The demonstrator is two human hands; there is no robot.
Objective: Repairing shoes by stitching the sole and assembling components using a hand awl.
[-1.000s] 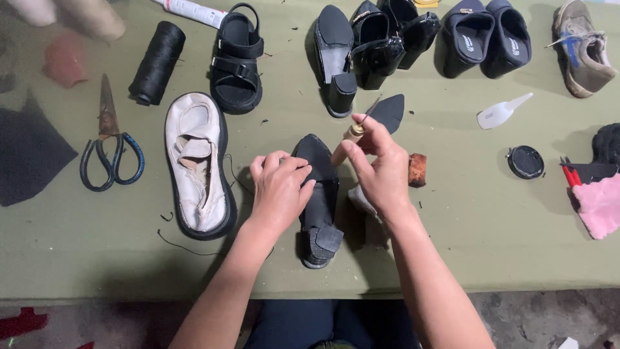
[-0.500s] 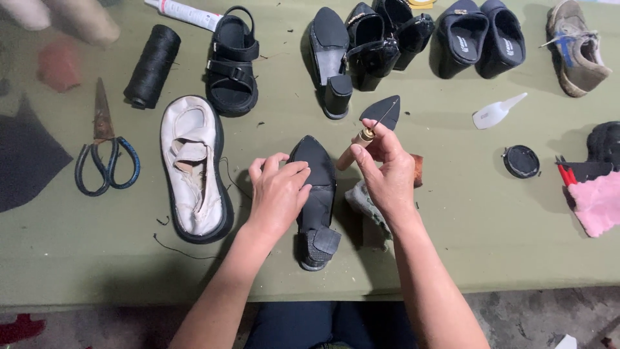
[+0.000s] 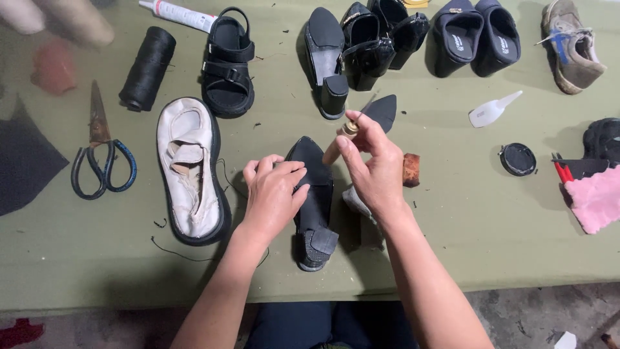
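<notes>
A black pointed high-heel shoe point(image 3: 314, 207) lies sole up on the green table, toe pointing away from me. My left hand point(image 3: 272, 194) presses down on its left side and holds it steady. My right hand point(image 3: 369, 161) is raised just right of the shoe and grips a wooden-handled awl point(image 3: 349, 128) with its thin metal tip pointing up and away. A second black pointed sole point(image 3: 381, 111) lies just beyond that hand. A small brown cork-like block point(image 3: 411, 170) sits by my right wrist.
A white worn shoe point(image 3: 191, 169) lies left of the heel, with scissors point(image 3: 100, 158) and a black thread spool point(image 3: 147, 68) further left. Sandal point(image 3: 227, 64), more black shoes point(image 3: 361, 42), a sneaker point(image 3: 571, 45), a glue tube point(image 3: 177, 14), a round lid point(image 3: 517, 159) and pink cloth point(image 3: 597, 197) ring the table.
My right hand has lifted slightly with the awl and shifted a little away from the shoe. My left hand stays on the black heel.
</notes>
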